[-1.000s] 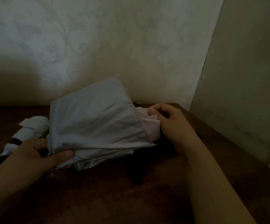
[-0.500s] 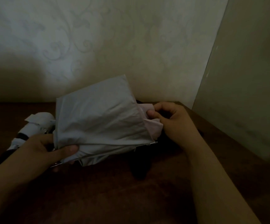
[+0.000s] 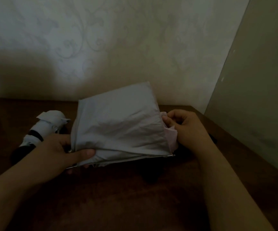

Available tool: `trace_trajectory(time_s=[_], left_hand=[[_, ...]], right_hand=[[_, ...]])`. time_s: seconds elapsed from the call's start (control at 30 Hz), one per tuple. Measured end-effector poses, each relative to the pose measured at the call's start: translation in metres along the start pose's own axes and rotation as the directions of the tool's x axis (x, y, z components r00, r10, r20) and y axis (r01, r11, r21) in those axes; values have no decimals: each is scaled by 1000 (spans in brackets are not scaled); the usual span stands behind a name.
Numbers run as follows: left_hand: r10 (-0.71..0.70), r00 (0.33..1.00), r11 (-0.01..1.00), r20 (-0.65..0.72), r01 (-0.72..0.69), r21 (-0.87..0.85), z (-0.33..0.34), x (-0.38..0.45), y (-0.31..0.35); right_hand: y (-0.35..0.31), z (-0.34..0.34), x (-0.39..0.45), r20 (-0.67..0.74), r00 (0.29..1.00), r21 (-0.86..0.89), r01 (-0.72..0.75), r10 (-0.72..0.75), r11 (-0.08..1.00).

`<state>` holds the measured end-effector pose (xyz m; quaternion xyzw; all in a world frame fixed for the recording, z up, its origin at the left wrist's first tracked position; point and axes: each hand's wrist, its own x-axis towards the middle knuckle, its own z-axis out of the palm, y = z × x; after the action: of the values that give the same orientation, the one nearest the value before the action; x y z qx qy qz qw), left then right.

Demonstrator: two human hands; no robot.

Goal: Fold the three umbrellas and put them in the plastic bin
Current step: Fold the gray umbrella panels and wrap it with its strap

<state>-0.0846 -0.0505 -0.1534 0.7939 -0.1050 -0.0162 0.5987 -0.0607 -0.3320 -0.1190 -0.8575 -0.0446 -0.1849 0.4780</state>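
a dark brown wooden table (image 3: 111, 205) fills the lower part of the view and runs back to a pale wall (image 3: 118, 39) with a faint swirling pattern. on the right a plain beige panel (image 3: 259, 100) stands upright, meeting the table's right edge.

A grey umbrella (image 3: 118, 129), half folded, is held just above the bench, its loose canopy standing up in a broad slack panel with a thin metal rib along the lower edge and pale pink cloth showing at its 3 o'clock end. At its 9 o'clock, a rolled white umbrella (image 3: 43, 127) with a black strap lies on the bench.
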Motion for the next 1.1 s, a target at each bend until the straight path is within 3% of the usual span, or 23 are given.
trace_trajectory(time_s=[0.23,0.47,0.63,0.77,1.0,1.1], left_hand=[[-76,997,997,16,76,10,-3,3,-1],[-1,1000,997,29,-1,72,-4,4,-1],[23,999,997,39,-26,79,-4,3,0],[5,999,996,41,-9,94,-5,4,0],[-14,999,1000,34,13,20,-7,6,-2],[-27,999,999,28,28,-35,-8,7,-2]], right_hand=[[-4,-3,-5,107,994,160,-50,34,986],[1,-4,-3,202,976,117,-111,86,987],[8,-6,5,194,971,294,-193,139,936],[8,-8,5,298,928,229,-297,223,927],[6,-4,1,202,974,351,-172,105,920],[1,-8,-3,274,959,357,-178,79,917]])
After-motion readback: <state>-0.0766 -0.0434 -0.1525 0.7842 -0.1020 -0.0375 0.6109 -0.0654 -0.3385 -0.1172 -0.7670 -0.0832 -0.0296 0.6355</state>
